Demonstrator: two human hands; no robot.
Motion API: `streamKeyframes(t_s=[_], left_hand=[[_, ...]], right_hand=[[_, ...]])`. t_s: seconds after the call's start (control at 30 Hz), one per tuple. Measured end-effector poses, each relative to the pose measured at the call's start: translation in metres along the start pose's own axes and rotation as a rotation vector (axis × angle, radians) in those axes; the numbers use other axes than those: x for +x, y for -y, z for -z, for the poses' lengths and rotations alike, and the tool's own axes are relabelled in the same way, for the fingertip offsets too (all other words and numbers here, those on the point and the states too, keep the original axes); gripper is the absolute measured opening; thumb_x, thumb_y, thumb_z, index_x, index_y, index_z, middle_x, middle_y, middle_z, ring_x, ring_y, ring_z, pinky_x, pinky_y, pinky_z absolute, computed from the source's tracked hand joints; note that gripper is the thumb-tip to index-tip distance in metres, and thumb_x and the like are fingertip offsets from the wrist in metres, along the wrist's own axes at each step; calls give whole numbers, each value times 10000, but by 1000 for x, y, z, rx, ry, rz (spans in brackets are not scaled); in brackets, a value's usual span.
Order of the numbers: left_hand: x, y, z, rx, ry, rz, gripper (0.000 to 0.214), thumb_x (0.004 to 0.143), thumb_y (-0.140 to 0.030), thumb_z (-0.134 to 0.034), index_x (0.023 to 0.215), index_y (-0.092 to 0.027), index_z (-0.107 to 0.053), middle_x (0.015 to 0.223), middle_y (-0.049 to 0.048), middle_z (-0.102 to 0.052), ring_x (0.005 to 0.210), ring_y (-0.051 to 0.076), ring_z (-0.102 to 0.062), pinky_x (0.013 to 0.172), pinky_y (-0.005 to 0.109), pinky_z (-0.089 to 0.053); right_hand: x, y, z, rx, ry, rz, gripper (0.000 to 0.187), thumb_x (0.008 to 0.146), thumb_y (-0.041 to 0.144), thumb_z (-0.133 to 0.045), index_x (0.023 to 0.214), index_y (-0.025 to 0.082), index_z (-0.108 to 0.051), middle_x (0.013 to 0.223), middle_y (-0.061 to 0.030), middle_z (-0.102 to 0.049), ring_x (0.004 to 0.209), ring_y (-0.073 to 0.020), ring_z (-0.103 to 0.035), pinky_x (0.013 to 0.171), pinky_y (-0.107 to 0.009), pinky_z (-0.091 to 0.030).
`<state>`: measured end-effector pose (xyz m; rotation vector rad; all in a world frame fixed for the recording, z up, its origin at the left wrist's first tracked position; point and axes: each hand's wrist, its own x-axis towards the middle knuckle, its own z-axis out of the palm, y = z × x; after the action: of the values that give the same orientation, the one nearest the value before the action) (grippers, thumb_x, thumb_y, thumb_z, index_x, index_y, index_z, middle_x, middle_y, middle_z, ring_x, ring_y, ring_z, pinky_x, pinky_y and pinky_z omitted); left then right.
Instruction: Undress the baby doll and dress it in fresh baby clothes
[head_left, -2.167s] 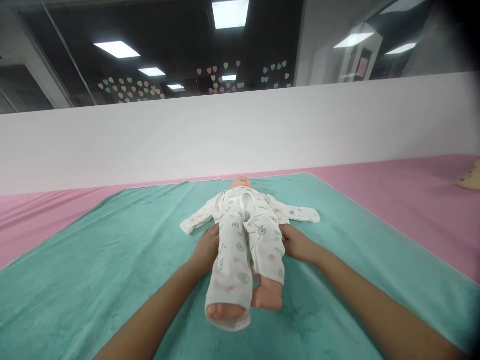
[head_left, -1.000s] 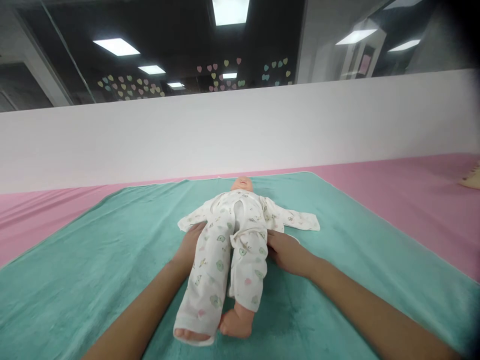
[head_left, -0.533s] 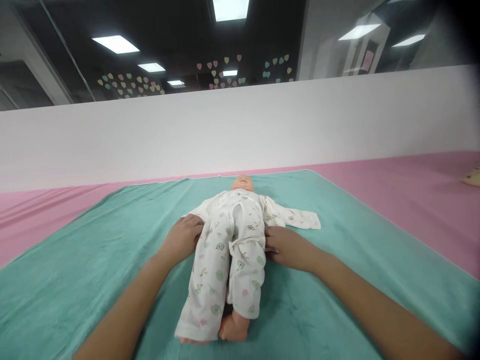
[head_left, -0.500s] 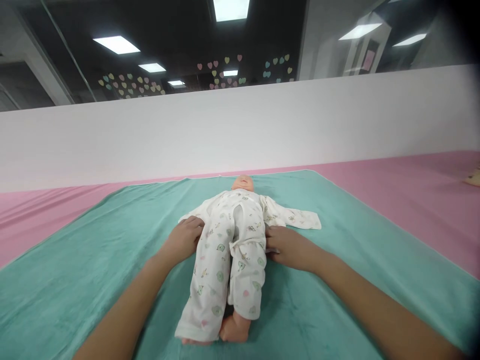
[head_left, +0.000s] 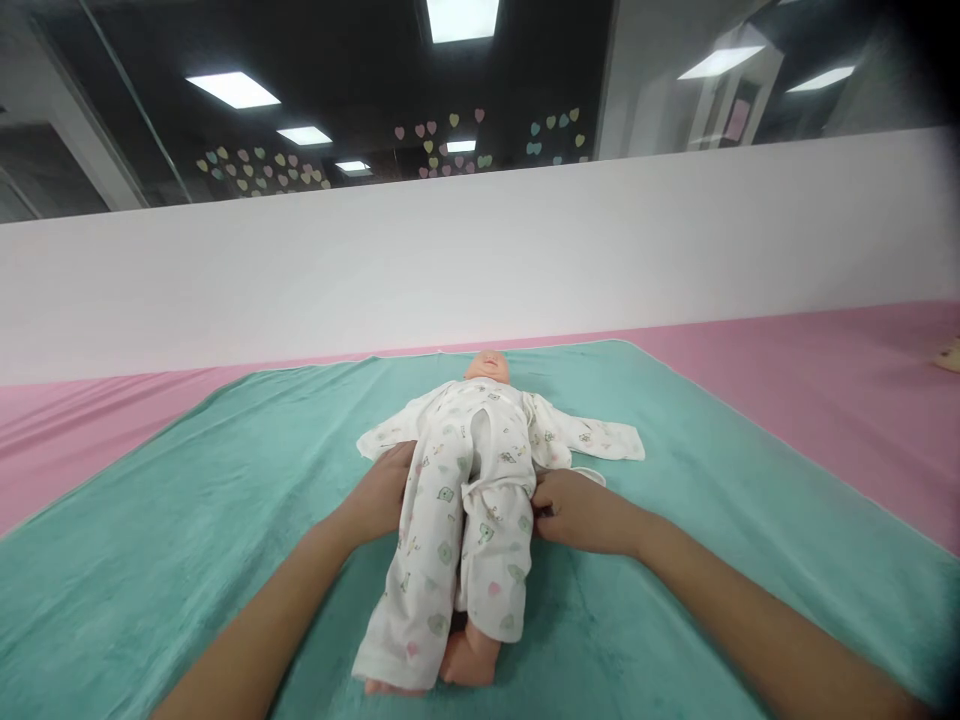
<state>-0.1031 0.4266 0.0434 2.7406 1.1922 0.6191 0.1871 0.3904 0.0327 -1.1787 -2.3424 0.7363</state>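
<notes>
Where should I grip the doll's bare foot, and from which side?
Grip the bare foot around its narrow ankle, just below the sleepsuit leg, coming from your near side. The foot sticks out beyond that leg's end, toward you, with nothing over it, so that approach looks open.

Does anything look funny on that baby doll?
Yes. The baby doll has one bare foot sticking out past the leg of its white sleepsuit, while the other foot is nearly hidden, with only its toes showing below the cuff.
</notes>
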Motion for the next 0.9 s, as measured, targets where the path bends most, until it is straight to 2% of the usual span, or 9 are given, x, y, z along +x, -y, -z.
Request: streamKeyframes(t_s=[0.07, 0.17, 0.27, 0.33, 0.43, 0.53, 0.6, 0.77, 0.9], left_hand=[[1, 0, -4, -28, -13, 4, 380, 753, -315, -568, 1117, -213, -602, 1131, 82, -553, 1014, 250, -515, 871, 349, -437], [2, -1, -9, -64, -26, -8, 380, 758, -306, -570, 1128, -219, -595, 1144, 81, -544, 1020, 245, -514, 863, 343, -442], [3, -4, -13, -63, -65, -2, 367, 774, -302, -553, 1132, -228, -591, 1159, 82, -532, 1036, 242, -510, 857, 339, -446], [4, -7, -14, -62, -75, 14, 355, 783, -291, -539, 1128, -228, -590, 1165, 81, -529, 1015, 232, -525, 834, 326, -457], [6, -12, -16, -79, -91, 23, 356, 803, -292, -516, 1151, -244, -570, 1181, 71, -520, 1003, 214, -533, 822, 315, -465], [7, -14, -20, -74, -125, -19, 375, 809, -308, -520, 1180, -264, -548, 1191, 64, -516, 1045, 221, -510, 854, 335, -450], [6, -14, -23, -57, -126, -32, 354, 808, -310, -522, 1155, -265, -568, 1165, 60, -534, 1033, 226, -514, 840, 340, -450], [6, -12, -26, -49, -56, -6, 236, 796, -259, -522, 994, -225, -646, 1111, 60, -572, 1001, 229, -530, 830, 337, -457], [5, -14, -26, -58, -22, 5, 244, 803, -248, -507, 997, -234, -653, 1139, 54, -565, 987, 223, -543, 812, 326, -473]], right_hand=[[1, 0, -2, 239, 49, -118, 140, 704, 223, -535, 775, 207, -655, 754, -3, -650, 684, -132, -577, 605, -232, -456], [4, 4, 0, 664, 92, -243, 310, 717, 237, -526, 1015, 204, -603, 916, -35, -651, 778, -155, -606, 681, -270, -512], [7, 8, 1, 1015, 57, -313, 399, 730, 275, -533, 1114, 167, -550, 1037, -85, -625, 855, -179, -608, 765, -322, -522], [8, 10, 1, 1135, 32, -348, 441, 785, 395, -491, 1154, 157, -526, 1076, -116, -610, 878, -200, -610, 762, -344, -523], [9, 13, -4, 1087, -78, -351, 526, 782, 507, -518, 1203, 192, -494, 1144, -112, -584, 946, -215, -603, 783, -348, -518], [9, 14, -7, 915, -188, -310, 548, 709, 419, -658, 1204, 248, -494, 1182, -61, -573, 1017, -213, -580, 847, -343, -499], [9, 13, -6, 815, -225, -300, 522, 707, 398, -663, 1185, 251, -512, 1181, -47, -575, 1058, -221, -560, 882, -357, -482], [9, 7, 0, 717, -214, -306, 515, 725, 388, -634, 1204, 252, -504, 1172, -36, -582, 1093, -229, -541, 923, -380, -454], [10, 4, 1, 722, -226, -341, 525, 706, 362, -644, 1202, 247, -517, 1187, -40, -577, 1073, -233, -554, 905, -374, -463]])
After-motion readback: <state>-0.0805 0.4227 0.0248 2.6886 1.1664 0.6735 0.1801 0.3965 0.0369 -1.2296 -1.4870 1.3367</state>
